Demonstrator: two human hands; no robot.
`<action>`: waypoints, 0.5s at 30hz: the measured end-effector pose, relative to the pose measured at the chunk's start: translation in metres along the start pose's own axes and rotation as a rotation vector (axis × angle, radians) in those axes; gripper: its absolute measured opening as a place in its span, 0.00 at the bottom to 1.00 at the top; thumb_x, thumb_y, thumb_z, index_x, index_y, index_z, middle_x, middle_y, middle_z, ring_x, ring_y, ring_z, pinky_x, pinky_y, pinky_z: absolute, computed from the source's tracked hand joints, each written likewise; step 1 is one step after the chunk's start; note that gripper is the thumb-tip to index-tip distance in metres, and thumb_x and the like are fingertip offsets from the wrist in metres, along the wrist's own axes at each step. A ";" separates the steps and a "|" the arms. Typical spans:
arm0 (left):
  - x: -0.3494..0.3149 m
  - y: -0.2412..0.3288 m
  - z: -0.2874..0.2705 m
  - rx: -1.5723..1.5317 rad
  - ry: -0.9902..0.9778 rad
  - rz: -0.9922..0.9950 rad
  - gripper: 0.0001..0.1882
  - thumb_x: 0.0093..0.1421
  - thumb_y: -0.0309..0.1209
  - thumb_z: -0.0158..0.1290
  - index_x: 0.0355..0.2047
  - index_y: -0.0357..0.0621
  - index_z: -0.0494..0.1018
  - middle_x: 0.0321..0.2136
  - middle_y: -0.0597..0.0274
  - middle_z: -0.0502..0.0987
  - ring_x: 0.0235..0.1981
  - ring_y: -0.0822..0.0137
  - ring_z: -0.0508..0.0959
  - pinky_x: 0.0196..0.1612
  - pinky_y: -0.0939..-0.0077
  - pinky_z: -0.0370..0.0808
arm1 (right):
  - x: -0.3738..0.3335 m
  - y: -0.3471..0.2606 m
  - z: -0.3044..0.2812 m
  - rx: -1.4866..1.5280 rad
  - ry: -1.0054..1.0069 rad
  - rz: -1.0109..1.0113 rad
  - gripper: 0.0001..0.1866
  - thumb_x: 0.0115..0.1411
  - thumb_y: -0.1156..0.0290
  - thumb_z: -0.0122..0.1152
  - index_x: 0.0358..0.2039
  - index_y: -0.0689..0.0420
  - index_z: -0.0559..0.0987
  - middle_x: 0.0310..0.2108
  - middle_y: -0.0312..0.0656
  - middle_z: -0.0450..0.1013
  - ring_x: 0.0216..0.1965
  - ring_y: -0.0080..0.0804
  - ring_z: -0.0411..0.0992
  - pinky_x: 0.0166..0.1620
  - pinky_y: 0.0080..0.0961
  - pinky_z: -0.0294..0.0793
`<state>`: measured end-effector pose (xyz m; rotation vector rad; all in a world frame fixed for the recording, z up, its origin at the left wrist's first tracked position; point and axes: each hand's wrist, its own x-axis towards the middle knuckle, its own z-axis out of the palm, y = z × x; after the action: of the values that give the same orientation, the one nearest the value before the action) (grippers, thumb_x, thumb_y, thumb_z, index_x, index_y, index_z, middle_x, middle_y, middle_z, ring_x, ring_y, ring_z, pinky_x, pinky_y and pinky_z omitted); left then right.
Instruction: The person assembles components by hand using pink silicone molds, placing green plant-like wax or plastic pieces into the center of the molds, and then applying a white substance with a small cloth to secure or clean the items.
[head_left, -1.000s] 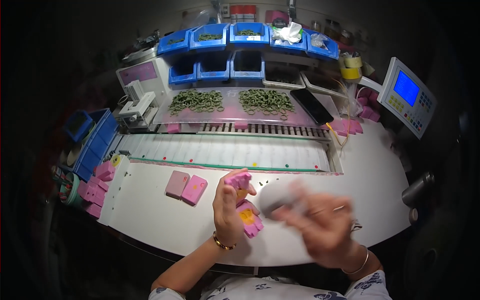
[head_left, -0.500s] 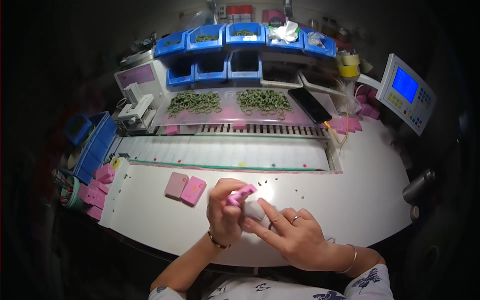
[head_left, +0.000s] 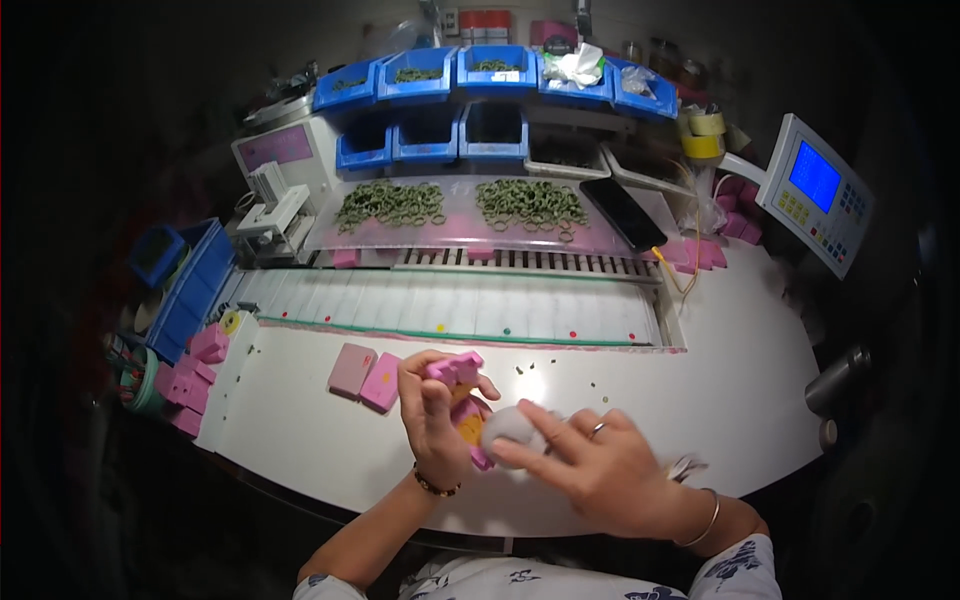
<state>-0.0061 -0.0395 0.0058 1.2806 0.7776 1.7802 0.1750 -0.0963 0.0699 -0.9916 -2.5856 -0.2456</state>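
My left hand (head_left: 430, 412) is closed round a pink two-part mould (head_left: 455, 368), which gapes apart and shows an orange-yellow inside. Between the fingers of my right hand (head_left: 620, 465) is a round greyish-white pouch or ball (head_left: 510, 437), held right against the mould's lower half. A thin metal tool (head_left: 686, 468) sticks out near my right wrist; how it is held is hidden. Left of my left hand, a dull pink block (head_left: 352, 370) and a brighter pink block (head_left: 381, 382) lie side by side on the white table.
A conveyor (head_left: 400, 300) with coloured dots runs across beyond my hands. Behind it, green rings (head_left: 390, 205) lie in two heaps on a clear sheet, beside a black phone (head_left: 622, 213). Blue bins (head_left: 415, 75) stand at the back. Pink blocks (head_left: 185, 385) are stacked at left; a control panel (head_left: 815, 190) stands right.
The pink mould has come apart in my left hand, which shifted slightly left. My right hand brought the greyish-white ball against it. The conveyor's coloured dots moved left.
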 end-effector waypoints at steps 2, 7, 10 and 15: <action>0.003 -0.002 -0.011 -0.041 0.015 -0.010 0.27 0.70 0.54 0.32 0.46 0.40 0.58 0.32 0.52 0.72 0.21 0.64 0.74 0.24 0.72 0.74 | -0.005 0.010 -0.003 0.001 -0.074 0.082 0.30 0.50 0.71 0.60 0.56 0.41 0.75 0.53 0.49 0.72 0.35 0.35 0.71 0.36 0.31 0.65; 0.021 0.002 -0.022 -0.221 0.065 -0.308 0.29 0.70 0.55 0.27 0.40 0.41 0.64 0.24 0.57 0.69 0.15 0.63 0.72 0.17 0.70 0.70 | -0.035 0.045 -0.001 -0.085 -0.093 0.306 0.30 0.46 0.78 0.60 0.53 0.45 0.76 0.52 0.52 0.72 0.35 0.40 0.71 0.40 0.35 0.64; 0.020 0.005 -0.021 -0.322 0.009 -0.456 0.31 0.70 0.57 0.28 0.34 0.40 0.66 0.25 0.58 0.69 0.13 0.65 0.72 0.14 0.71 0.69 | -0.054 0.068 0.008 -0.195 -0.139 0.394 0.29 0.45 0.81 0.60 0.51 0.48 0.77 0.52 0.53 0.72 0.36 0.42 0.71 0.41 0.34 0.63; 0.008 -0.002 0.000 -0.205 -0.100 -0.464 0.26 0.70 0.53 0.35 0.39 0.38 0.62 0.28 0.57 0.70 0.20 0.61 0.78 0.20 0.71 0.76 | -0.057 0.070 0.008 -0.221 -0.127 0.440 0.27 0.47 0.80 0.61 0.51 0.52 0.77 0.51 0.51 0.72 0.39 0.43 0.71 0.43 0.35 0.63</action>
<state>-0.0073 -0.0313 0.0079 0.9527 0.7430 1.3713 0.2597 -0.0770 0.0425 -1.6697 -2.4006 -0.3639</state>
